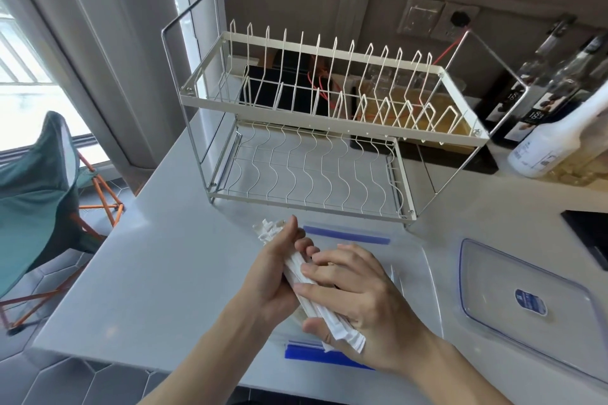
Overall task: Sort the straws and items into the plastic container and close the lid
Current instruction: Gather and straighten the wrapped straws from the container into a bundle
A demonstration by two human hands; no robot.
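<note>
The person is at the loading step: both hands hold a bundle of paper-wrapped straws [307,289] over the open plastic container [413,268], which sits on the pale surface [158,273] just in front of the dish rack [316,128]. The left hand [274,276] cups the bundle from the side with its fingers curled round it, and the right hand [358,299] lies over the top with its fingers and thumb closed on the wrappers. The bundle runs slantwise, one end fanning out past the left fingertips and the other poking out under the right palm.

The likely next move is to lower the straws lengthwise into the container and let go, then fetch the lid [523,293], which lies flat to the right, apart from the container.

The hands cover most of the container, so what it already holds cannot be told. Only its blue clips and clear far wall show. No other loose items to sort can be made out. The lid's right edge is cut off.
</note>
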